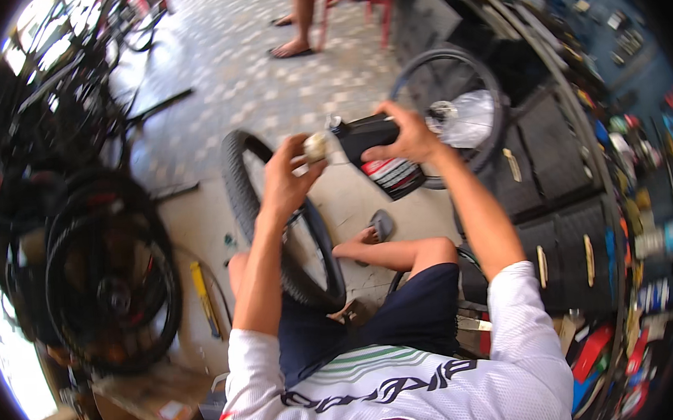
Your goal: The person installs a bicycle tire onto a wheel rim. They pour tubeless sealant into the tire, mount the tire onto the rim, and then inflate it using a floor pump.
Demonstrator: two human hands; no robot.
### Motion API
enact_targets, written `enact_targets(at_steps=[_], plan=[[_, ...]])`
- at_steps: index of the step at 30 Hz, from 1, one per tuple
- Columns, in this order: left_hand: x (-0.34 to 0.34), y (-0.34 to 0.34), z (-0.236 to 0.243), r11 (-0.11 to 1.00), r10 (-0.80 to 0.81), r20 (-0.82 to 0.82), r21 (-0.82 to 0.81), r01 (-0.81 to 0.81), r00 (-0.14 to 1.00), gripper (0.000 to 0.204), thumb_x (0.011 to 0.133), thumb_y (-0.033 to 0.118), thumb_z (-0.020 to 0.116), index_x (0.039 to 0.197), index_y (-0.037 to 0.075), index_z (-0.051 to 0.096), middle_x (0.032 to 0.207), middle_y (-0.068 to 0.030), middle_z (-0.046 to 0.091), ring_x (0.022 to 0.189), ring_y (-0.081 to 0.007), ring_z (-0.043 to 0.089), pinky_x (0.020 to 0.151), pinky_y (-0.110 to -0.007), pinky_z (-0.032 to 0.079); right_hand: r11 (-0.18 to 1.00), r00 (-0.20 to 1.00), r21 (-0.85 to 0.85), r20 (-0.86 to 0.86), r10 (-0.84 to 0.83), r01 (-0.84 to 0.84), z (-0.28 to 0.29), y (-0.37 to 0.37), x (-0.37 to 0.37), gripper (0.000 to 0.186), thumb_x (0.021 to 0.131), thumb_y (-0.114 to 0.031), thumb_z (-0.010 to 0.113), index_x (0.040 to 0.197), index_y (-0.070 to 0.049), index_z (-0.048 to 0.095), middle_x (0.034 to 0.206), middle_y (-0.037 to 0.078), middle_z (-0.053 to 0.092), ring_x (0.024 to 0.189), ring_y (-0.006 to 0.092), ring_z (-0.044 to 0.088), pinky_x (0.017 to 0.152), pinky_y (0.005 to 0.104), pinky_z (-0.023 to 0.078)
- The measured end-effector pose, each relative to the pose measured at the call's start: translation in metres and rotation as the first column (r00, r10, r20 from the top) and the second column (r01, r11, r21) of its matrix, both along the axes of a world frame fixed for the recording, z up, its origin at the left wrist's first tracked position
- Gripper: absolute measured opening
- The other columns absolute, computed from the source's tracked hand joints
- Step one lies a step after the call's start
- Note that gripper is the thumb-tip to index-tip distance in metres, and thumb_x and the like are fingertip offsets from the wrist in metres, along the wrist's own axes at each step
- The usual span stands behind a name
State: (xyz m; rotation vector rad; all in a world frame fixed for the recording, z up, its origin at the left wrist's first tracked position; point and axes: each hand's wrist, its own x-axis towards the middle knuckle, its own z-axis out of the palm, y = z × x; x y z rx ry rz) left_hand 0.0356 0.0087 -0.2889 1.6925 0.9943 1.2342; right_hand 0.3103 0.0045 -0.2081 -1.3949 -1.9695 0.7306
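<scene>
head | left hand [286, 174]: 1 cap [316, 146] | right hand [408, 139]: 1 bottle [375, 154]

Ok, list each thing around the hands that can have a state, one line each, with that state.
Black bottle: tipped on its side, nozzle toward the left hand, held by the right hand.
Small pale cap: off the bottle, pinched in the fingers of the left hand.
Knobby tyre: upright between the knees.
Spoked wheel: standing by the cabinets.

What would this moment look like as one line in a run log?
left hand: holds small pale round cap | right hand: grips tilted black bottle | bicycle tyre: upright between legs
</scene>
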Motion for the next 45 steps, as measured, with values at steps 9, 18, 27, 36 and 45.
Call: enact_targets(at_steps=[9, 18, 27, 36, 45], plan=[[-0.022, -0.025, -0.005, 0.999, -0.033, 0.023, -0.031, 0.034, 0.999, 0.05, 0.087, -0.003, 0.076, 0.132, 0.002, 0.055, 0.118, -0.0058, 0.063, 0.11, -0.0162, 0.064, 0.089, -0.032, 0.055, 0.922, 0.906, 0.178, -0.32, -0.277, 0.344, 0.024, -0.11, 0.073, 0.077, 0.072, -0.036, 0.094, 0.129, -0.004, 0.054, 0.114, 0.012, 0.067, 0.107, 0.0198, 0.067, 0.095, 0.0342, 0.052], [0.013, -0.052, -0.024, 0.992, -0.12, -0.039, 0.04, 0.121, 0.992, 0.04, 0.09, 0.002, 0.076, 0.125, 0.0, 0.058, 0.108, -0.0077, 0.063, 0.096, -0.0172, 0.065, 0.083, -0.032, 0.055, 0.542, 0.674, 0.455, -0.202, -0.71, 0.707, 0.2, -0.331, 0.228, 0.075, 0.075, -0.037, 0.093, 0.131, 0.002, 0.062, 0.123, 0.013, 0.069, 0.113, 0.0207, 0.065, 0.102, 0.0339, 0.049], [0.047, -0.078, -0.003, 0.989, -0.136, -0.119, 0.049, 0.143, 0.983, 0.041, 0.088, -0.001, 0.074, 0.125, -0.001, 0.056, 0.103, -0.0096, 0.064, 0.089, -0.018, 0.066, 0.077, -0.031, 0.056, -0.311, -0.287, 0.778, -0.175, -0.942, 0.546, 0.306, -0.517, 0.398, 0.087, 0.068, -0.077, 0.079, 0.128, -0.014, 0.07, 0.106, 0.015, 0.077, 0.104, 0.0332, 0.073, 0.087, 0.0453, 0.056], [0.063, -0.092, 0.017, 0.993, -0.089, -0.174, 0.061, 0.101, 0.981, 0.041, 0.088, -0.002, 0.074, 0.124, -0.002, 0.056, 0.103, -0.009, 0.064, 0.087, -0.0165, 0.065, 0.075, -0.03, 0.055, -0.557, -0.56, 0.529, -0.175, -0.81, 0.64, 0.282, -0.572, 0.508, 0.083, 0.073, -0.061, 0.085, 0.139, -0.018, 0.061, 0.123, 0.016, 0.073, 0.12, 0.0391, 0.064, 0.099, 0.0492, 0.053], [0.064, -0.095, 0.017, 0.992, -0.065, -0.167, 0.092, 0.082, 0.984, 0.038, 0.088, 0.001, 0.076, 0.12, 0.0, 0.057, 0.106, -0.0072, 0.064, 0.09, -0.0154, 0.066, 0.077, -0.029, 0.055, -0.553, -0.625, 0.528, -0.054, -0.779, 0.644, 0.246, -0.588, 0.57, 0.089, 0.072, -0.058, 0.087, 0.143, -0.013, 0.058, 0.128, 0.02, 0.07, 0.126, 0.0391, 0.062, 0.109, 0.0457, 0.047]])
